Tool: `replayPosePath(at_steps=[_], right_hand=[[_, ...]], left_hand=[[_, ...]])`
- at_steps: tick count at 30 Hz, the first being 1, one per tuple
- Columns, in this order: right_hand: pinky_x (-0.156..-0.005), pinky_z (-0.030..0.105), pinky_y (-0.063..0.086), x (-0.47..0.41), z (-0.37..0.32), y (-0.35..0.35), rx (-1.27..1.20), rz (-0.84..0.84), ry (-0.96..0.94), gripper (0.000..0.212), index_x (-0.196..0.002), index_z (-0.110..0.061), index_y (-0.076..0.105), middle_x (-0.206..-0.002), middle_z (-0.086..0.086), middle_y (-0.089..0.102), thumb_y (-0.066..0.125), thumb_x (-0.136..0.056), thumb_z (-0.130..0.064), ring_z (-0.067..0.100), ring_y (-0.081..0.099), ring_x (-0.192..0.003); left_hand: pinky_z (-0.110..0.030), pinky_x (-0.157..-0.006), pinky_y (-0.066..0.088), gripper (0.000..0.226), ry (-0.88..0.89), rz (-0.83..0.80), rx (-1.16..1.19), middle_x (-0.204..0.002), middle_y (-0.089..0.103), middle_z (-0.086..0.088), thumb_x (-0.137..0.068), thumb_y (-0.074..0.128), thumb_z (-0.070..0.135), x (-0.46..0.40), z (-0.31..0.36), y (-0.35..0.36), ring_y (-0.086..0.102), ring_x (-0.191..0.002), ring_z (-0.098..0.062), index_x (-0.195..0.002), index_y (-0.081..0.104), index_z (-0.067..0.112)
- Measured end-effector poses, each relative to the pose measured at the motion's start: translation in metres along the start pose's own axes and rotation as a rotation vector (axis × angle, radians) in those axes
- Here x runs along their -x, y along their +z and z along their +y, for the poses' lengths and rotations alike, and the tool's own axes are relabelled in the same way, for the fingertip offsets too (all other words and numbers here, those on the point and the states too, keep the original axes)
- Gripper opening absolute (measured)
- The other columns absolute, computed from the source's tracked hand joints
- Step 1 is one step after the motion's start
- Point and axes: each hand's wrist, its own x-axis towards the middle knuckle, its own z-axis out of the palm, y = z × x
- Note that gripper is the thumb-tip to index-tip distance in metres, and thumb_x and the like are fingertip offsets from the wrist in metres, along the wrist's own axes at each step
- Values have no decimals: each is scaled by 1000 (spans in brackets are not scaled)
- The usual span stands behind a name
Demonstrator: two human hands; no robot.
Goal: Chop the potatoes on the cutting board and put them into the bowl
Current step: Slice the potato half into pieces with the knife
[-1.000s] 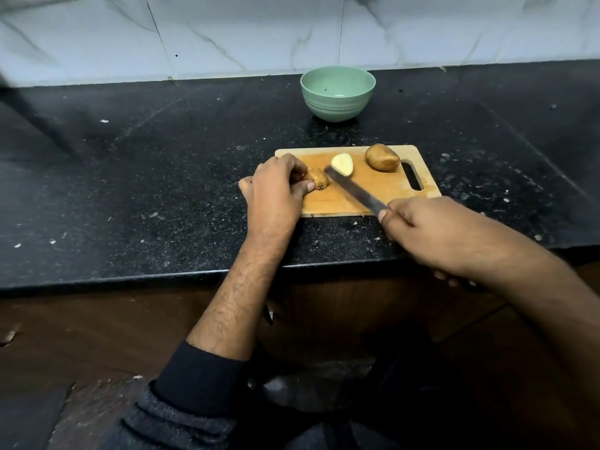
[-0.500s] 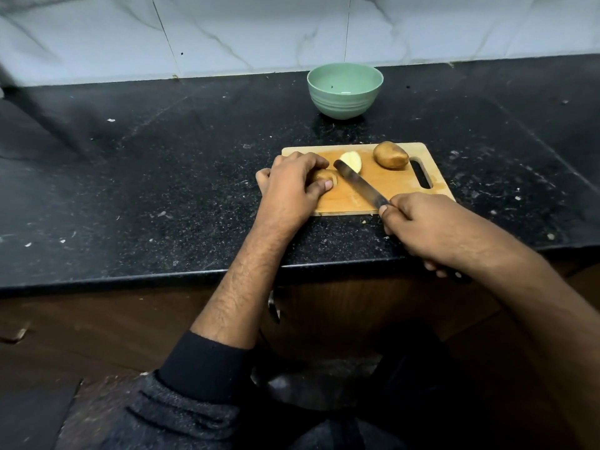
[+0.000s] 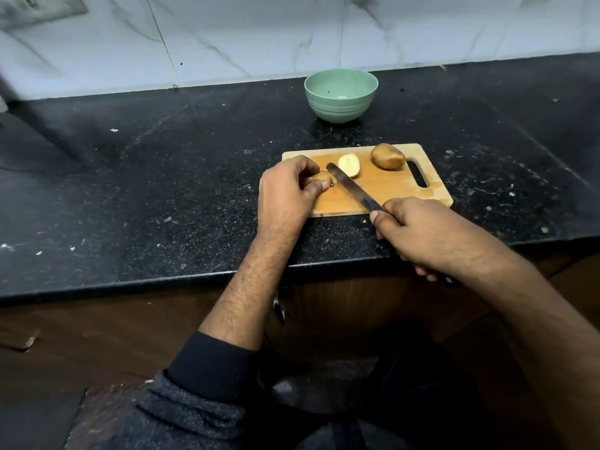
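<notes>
A wooden cutting board [image 3: 393,186] lies on the black counter. My left hand [image 3: 285,196] pinches a potato half [image 3: 323,179] skin side up at the board's left end. My right hand [image 3: 422,232] grips the handle of a knife [image 3: 352,190]; its blade lies across the board with the tip against that half. A second potato half [image 3: 349,165] lies cut face up just behind the blade. A whole potato [image 3: 388,156] sits near the board's handle slot. The green bowl [image 3: 341,95] stands behind the board and holds nothing that I can see.
The black stone counter [image 3: 162,190] runs left and right of the board, flecked with crumbs. A white marble-tiled wall [image 3: 259,37] rises behind the bowl. The counter's front edge [image 3: 130,284] lies just below my wrists, above brown cabinet fronts.
The knife blade has drawn in against the potato half in my left hand. The camera view has shifted a little; potatoes and bowl keep their places on the counter.
</notes>
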Motion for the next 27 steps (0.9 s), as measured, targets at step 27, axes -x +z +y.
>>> replayPosePath(at_steps=[27], right_hand=[[-40,19,40,-4,-1,5,216,53,-45,24,-99,-31,50,-62,-1,60,38,-105,-51,5,52,-30]], left_hand=[[-41,-91,56,21,-127,-53,122,-80,71,17,-75,84,37,7,-11,-7,66,-79,-2,-93,75,34]])
